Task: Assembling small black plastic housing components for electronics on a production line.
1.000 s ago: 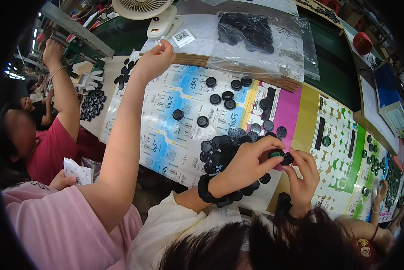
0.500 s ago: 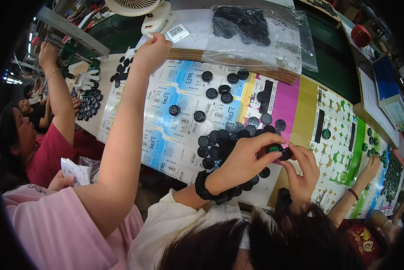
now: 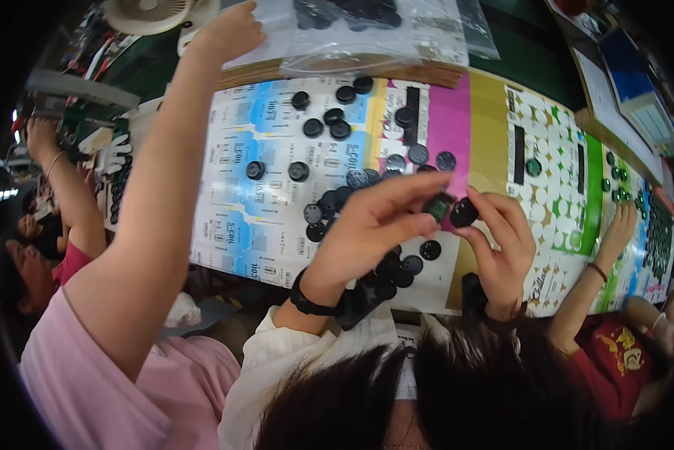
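Black plastic disc [image 3: 464,212], round and small, is pinched on edge between the thumb and fingers of the right hand [image 3: 504,225], up above the table's printed covering [image 3: 220,199]. Just beside it, the left hand [image 3: 370,221] has thumb and fingers closed on a dark round piece with a green face [image 3: 437,206]. So each grip is clamped on a part of its own; whether the two rims touch I can't tell from where I stand.

Under and around the left hand lies a heap of black discs [image 3: 329,201], with other dark caps [image 3: 299,171] scattered farther up the table (one green-topped piece [image 3: 533,167] sits off to the right on its own).

What could go wrong, I'd say, is mostly a slip. Both parts look smooth and are held only by the fingertips, so a pinch too near the rim could let one spring loose, drop into the heap and be hard to pick out again. Bringing the faces together at a tilt might seat them crooked. The pink-sleeved neighbour [image 3: 134,382] is stretching an arm close by on the left, and a bump at that elbow could jog the left hand.
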### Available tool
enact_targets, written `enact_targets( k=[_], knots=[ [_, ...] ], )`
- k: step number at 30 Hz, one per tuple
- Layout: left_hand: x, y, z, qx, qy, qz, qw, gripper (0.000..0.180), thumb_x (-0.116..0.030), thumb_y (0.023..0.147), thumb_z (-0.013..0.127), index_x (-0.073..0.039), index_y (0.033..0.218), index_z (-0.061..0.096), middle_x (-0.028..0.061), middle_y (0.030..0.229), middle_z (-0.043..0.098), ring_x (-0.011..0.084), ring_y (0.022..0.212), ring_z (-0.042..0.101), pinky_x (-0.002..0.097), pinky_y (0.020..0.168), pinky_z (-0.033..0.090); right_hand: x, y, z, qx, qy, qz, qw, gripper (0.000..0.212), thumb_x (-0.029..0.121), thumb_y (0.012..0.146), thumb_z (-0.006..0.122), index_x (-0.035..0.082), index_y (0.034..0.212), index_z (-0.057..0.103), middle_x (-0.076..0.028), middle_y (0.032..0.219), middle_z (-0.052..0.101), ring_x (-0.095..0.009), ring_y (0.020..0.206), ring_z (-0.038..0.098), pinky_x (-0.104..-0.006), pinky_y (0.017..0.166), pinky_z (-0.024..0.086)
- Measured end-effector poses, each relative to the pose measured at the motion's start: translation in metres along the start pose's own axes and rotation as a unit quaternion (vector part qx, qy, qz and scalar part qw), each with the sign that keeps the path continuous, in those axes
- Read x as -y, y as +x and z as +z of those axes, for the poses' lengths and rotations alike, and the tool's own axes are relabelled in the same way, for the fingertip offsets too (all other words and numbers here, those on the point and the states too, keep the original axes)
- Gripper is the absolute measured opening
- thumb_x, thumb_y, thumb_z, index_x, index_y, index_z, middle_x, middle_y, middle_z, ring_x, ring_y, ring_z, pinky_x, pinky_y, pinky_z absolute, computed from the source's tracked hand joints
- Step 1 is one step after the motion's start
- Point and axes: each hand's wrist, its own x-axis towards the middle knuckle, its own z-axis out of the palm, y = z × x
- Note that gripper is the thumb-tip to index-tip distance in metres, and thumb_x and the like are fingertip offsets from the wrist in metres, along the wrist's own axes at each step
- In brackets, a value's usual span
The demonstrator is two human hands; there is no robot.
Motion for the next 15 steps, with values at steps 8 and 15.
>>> enact_targets(
  k=[8, 15],
  knots=[
    [0.003, 0.005, -0.001, 0.020, -0.096, 0.004, 0.995, 0.039, 0.006, 0.078, 0.051, 0.004, 0.115, 0.044, 0.0121, 0.108, 0.053, 0.0172, 0.097, 0.053, 0.0283, 0.082, 0.045, 0.010, 0.012, -0.006, -0.025, 0.028, -0.051, 0.998, 0.046, 0.002, 0.055, 0.070, 0.002, 0.099, 0.060, -0.009, 0.087, 0.054, -0.019, 0.069, 0.053, -0.0268, 0.061, 0.045],
    [0.000, -0.006, -0.002, 0.013, -0.106, 0.030, 0.994, 0.038, 0.005, 0.078, 0.051, 0.004, 0.116, 0.043, 0.0140, 0.107, 0.054, 0.0187, 0.099, 0.053, 0.0290, 0.084, 0.044, 0.020, 0.012, 0.004, 0.006, 0.060, -0.041, 0.997, 0.044, 0.001, 0.056, 0.070, 0.001, 0.099, 0.060, -0.010, 0.089, 0.052, -0.021, 0.079, 0.053, -0.0272, 0.066, 0.044]
  ],
)
